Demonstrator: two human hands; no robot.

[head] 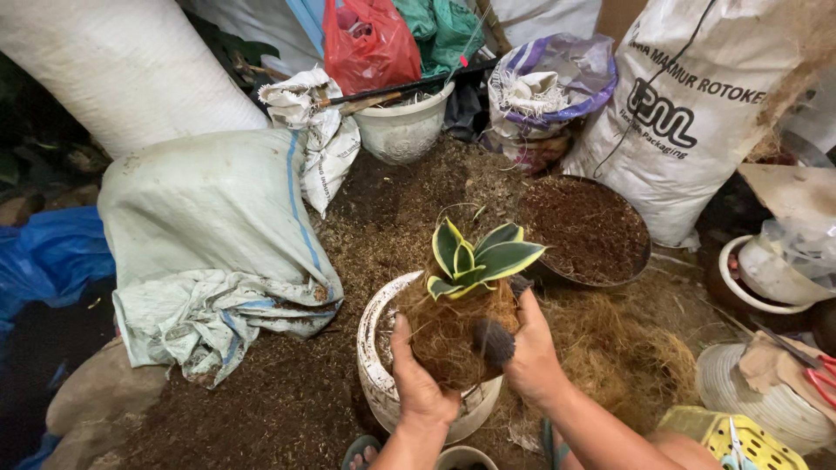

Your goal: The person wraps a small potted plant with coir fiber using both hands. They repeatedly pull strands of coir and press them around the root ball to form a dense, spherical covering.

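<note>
A small plant point(477, 255) with green leaves edged in yellow sits in a ball of brown coconut fibre point(453, 329). My left hand point(416, 374) cups the fibre ball from the left and below. My right hand point(527, 352) grips it from the right, and a dark patch shows between the fingers. Both hands hold the ball just above a dirty white pot point(374, 365) that stands on the soil-covered ground.
A round basin of dark soil point(585, 228) lies behind the plant. Full white sacks point(209, 226) point(697, 104) flank the spot, with a white bucket point(402, 130) and a red bag point(370, 42) behind. Loose fibre point(627, 348), red scissors point(819, 379) and a yellow basket point(727, 439) lie right.
</note>
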